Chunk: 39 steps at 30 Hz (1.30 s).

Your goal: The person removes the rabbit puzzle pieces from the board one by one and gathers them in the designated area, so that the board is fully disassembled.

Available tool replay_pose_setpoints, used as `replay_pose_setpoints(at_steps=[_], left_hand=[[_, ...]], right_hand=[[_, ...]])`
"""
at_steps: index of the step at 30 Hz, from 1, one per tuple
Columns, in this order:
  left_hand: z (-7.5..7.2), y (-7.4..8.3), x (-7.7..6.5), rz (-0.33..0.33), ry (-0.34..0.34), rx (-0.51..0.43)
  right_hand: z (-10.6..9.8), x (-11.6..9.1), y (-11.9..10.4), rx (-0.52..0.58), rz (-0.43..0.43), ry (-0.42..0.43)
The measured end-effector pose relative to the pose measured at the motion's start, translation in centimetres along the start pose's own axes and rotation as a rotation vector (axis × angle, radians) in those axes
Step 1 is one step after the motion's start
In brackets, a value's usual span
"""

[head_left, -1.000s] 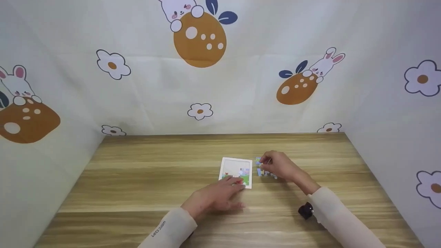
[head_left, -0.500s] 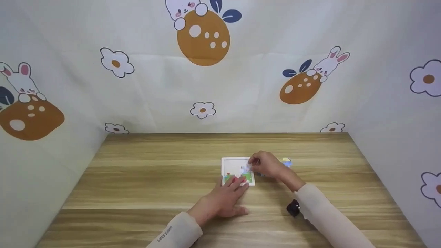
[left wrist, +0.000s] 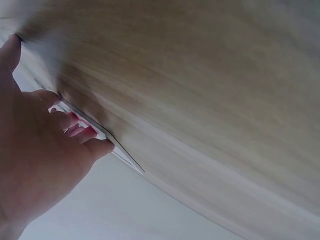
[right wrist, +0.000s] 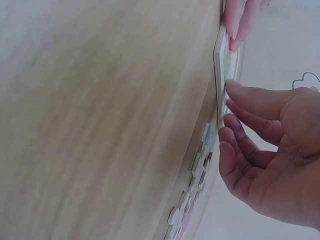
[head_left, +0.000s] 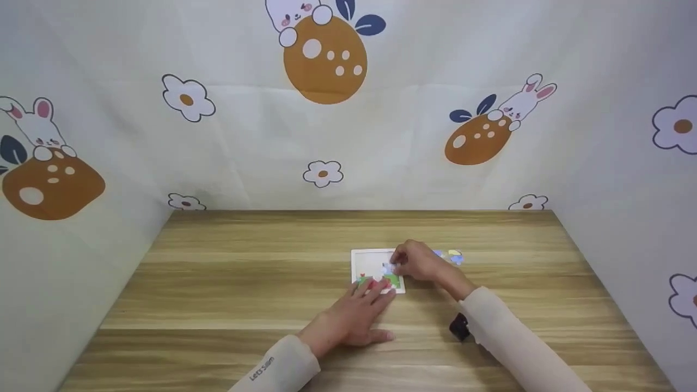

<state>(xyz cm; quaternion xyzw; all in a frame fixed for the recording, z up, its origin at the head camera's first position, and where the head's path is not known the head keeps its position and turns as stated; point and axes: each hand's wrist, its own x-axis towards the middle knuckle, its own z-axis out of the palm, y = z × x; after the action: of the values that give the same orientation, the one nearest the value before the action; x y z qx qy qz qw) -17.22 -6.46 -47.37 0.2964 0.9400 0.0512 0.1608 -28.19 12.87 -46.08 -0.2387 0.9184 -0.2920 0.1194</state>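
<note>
A white-framed jigsaw puzzle board (head_left: 355, 264) lies on the wooden table, its lower part filled with green, red and blue picture pieces. My left hand (head_left: 359, 324) rests across its near edge, fingers spread and thumb out to the side. At the board's right side, my right hand (head_left: 419, 261) has thumb and forefinger brought together over a small puzzle piece, mostly hidden by the fingers. In the right wrist view the thumb touches the board (right wrist: 220, 65) and the other fingers are curled. Loose puzzle pieces (head_left: 455, 257) lie behind the right hand.
The loose pieces (right wrist: 187, 200) form a cluster beside the board in the right wrist view. A black device (head_left: 460, 328) hangs below the right wrist. Patterned cloth (head_left: 250, 147) walls in the back and sides of the wooden table (head_left: 228, 272).
My right hand has moved left from the loose pieces to the board's right side, then stayed there. My left hand has shifted slightly on the near edge. The head view has turned slightly.
</note>
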Motion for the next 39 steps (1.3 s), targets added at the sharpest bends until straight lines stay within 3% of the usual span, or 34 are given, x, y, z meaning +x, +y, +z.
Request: replay_pose_setpoints(at_steps=[14, 23, 30, 39], left_hand=[[-0.3, 0.2, 0.1, 0.0, -0.019, -0.009], [-0.1, 0.1, 0.1, 0.004, -0.012, -0.025], [-0.3, 0.1, 0.1, -0.009, -0.014, -0.036], [-0.3, 0.3, 0.2, -0.009, -0.005, -0.01]], right_hand=[[-0.2, -0.2, -0.1, 0.08, 0.024, 0.034], [-0.3, -0.7, 0.3, 0.136, -0.092, 0.052], [-0.6, -1.0, 0.5, 0.173, -0.069, 0.133], [-3.2, -2.8, 1.7, 0.215, 0.019, 0.181]])
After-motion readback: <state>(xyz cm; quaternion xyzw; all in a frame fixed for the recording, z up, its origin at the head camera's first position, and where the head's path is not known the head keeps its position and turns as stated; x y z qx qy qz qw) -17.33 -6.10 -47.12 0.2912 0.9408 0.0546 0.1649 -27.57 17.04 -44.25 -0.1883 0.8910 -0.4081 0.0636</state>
